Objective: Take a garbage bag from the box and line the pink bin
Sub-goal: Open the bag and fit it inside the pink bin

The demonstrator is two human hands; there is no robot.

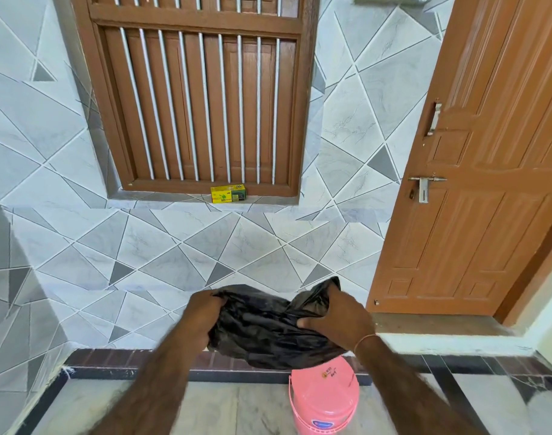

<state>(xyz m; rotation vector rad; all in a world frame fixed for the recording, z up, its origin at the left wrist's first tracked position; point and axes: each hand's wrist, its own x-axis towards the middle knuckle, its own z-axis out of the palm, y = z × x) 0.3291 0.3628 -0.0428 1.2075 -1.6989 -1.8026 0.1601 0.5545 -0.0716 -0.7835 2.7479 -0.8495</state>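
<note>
A crumpled black garbage bag (pixel 265 328) hangs in the air between both hands, just above the pink bin (pixel 323 400) on the floor. My left hand (pixel 202 315) grips the bag's left edge, fingers curled into the plastic. My right hand (pixel 337 312) pinches its right edge, where a corner of the bag sticks up. The bag's lower fold covers part of the bin's far rim. The bin has a white handle and a small label near its base. A yellow-and-green bag box (pixel 229 194) lies on the window sill, far from both hands.
A tiled wall with a barred wooden window (pixel 199 98) faces me. A brown door (pixel 475 171) with a metal latch stands at the right above a step. A dark tile border runs along the floor by the wall.
</note>
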